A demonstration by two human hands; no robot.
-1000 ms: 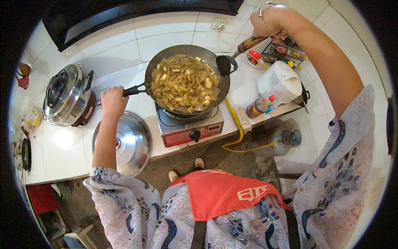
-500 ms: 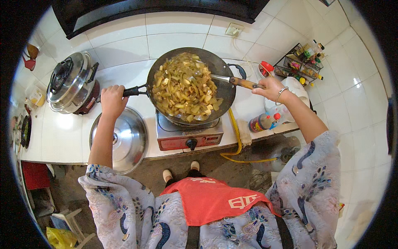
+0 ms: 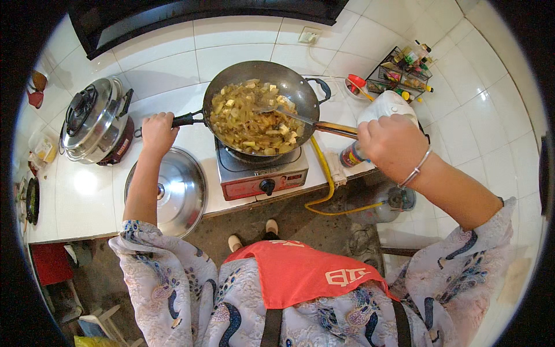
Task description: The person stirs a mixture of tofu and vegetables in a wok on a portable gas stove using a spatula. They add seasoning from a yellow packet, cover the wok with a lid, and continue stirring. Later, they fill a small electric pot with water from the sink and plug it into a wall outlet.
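Your left hand [image 3: 159,134] curls fully round wok handle [image 3: 184,120], right hand [image 3: 392,143] round wooden-handled spatula [image 3: 332,128] dipped among sliced vegetables [image 3: 234,118]. Seemingly mid-stir; next stroke calls for steadied wok [image 3: 250,70].

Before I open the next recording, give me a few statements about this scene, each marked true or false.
1. The left hand grips the black handle of the wok. True.
2. The right hand holds a wooden-handled spatula. True.
3. The spatula's blade hangs outside the wok. False: it is in the wok, among the food.
4. A lid covers the wok. False: the round metal lid lies left of the stove.
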